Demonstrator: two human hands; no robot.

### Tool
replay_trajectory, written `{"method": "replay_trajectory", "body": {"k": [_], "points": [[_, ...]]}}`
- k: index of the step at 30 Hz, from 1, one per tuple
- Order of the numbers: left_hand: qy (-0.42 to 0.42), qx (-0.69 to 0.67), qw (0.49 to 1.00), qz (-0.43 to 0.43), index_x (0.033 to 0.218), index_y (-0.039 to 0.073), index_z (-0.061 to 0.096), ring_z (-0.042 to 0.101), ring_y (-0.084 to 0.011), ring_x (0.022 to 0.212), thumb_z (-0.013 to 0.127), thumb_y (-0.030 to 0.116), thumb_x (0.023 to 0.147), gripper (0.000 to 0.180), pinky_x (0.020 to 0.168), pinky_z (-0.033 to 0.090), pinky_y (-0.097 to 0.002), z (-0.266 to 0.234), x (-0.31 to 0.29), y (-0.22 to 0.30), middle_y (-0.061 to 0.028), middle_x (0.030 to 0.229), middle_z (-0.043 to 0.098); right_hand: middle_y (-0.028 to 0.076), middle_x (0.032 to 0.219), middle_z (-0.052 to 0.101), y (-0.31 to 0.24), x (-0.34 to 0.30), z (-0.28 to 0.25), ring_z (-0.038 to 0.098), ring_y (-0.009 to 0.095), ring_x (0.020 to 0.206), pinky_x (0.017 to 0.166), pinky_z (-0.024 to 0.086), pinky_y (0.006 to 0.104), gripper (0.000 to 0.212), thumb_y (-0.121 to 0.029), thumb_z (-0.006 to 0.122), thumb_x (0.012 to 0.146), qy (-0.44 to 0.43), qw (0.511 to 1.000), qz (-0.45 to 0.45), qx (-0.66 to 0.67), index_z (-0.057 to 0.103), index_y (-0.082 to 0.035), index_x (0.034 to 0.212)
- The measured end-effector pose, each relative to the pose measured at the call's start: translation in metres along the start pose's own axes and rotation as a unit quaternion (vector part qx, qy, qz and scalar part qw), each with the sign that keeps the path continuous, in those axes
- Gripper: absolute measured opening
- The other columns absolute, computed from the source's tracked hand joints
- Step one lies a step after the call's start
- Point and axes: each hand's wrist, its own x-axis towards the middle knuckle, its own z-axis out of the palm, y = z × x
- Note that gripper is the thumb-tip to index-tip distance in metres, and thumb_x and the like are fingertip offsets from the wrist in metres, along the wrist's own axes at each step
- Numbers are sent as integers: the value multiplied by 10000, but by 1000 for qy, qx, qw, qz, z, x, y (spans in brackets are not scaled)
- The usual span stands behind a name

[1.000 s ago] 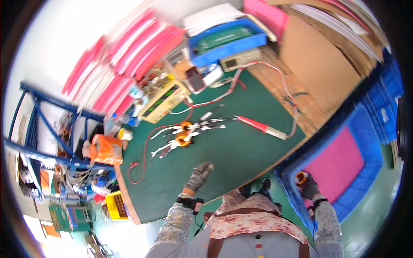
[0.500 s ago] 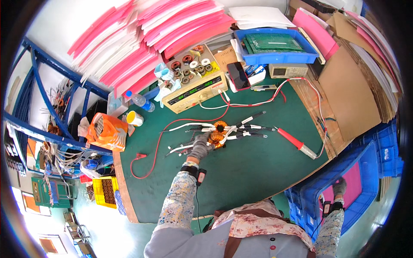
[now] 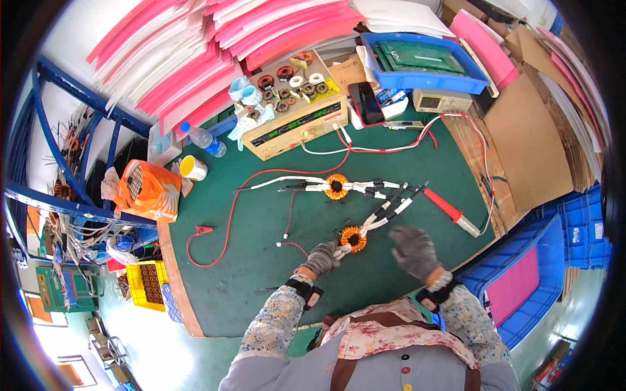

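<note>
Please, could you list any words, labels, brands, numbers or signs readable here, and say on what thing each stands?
I describe texts here without copying them.
Cream power supply: lit green digits on its dark display.
Stacked blue crates, at right: white labels, too small to read.
Plastic bottle: blue label, too small to read.
Orange bag: white pattern, no legible words.
Orange coil beside the left hand: no readable text.
</note>
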Motion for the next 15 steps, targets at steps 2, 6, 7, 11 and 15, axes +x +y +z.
{"method": "replay_trajectory", "body": {"k": [2,6,7,11,15], "points": [[37,3,995,92,949,-20,573,604,-140,809,623,108,712,274,631,462,-227,-1,-42,55,-47,920,652,91,1223,476,-9,22,5,402,242,1177,990,296,382,533,-292,623,706,-9,999,-39,-28,488,-98,1184],[45,114,981,151,850,37,573,592,-274,779,634,140,678,210,638,457,-318,6,-67,44,-98,877,625,90,1150,539,-17,51,-11,449,252,1145,932,351,387,586,-415,665,655,-233,945,-117,-197,547,-63,1109],[66,205,957,196,883,49,574,577,-293,775,641,157,655,262,651,456,-340,-5,-84,80,-103,840,607,113,1043,580,-6,46,-11,516,276,1035,852,401,397,575,-458,668,646,-332,933,-83,-111,582,-45,1036],[80,314,905,277,1007,73,567,569,-296,756,673,235,583,466,678,459,-386,-28,-112,116,-115,780,577,163,744,616,5,-4,-10,603,338,716,634,476,395,537,-530,687,621,-349,933,-54,67,631,-30,810],[44,261,926,268,1066,49,554,570,-295,743,699,373,647,549,725,459,-348,-28,-105,134,-93,795,595,162,720,600,26,-56,-25,590,315,657,592,465,372,499,-479,707,636,-125,962,-29,242,605,-27,822]]}}
